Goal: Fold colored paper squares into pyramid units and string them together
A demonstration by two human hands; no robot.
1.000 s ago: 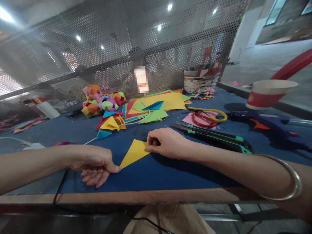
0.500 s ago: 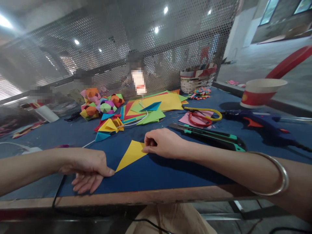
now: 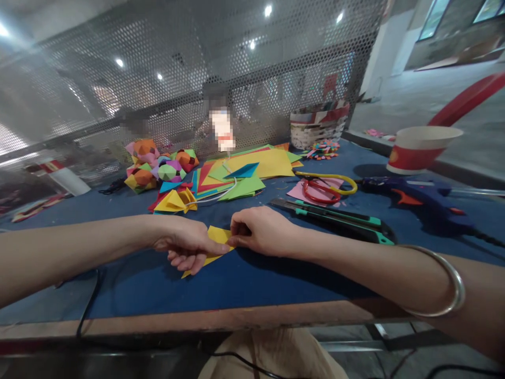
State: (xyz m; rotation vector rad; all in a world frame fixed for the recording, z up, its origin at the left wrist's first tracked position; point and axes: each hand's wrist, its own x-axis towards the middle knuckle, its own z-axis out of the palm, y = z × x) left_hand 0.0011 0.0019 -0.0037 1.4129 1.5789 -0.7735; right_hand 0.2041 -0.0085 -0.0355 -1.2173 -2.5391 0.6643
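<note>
Head view, yellow paper (image 3: 217, 235), partly hidden by left grip (image 3: 190, 241)

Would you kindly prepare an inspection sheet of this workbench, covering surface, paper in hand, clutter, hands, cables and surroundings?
Surface: blue tabletop with a wooden front edge.
Paper in hand: yellow paper, lying on the tabletop, partly hidden by the hands.
Clutter: paper sheets, folded paper balls, cutter, glue gun, paper cup.
Hands: right hand pinches the paper's right end; left hand reaches over it, thumb extended towards the right fingertips.
Cables: white cable lies among the papers; black cable crosses the front edge at left.
Surroundings: perforated screen behind; wicker basket near it.
</note>
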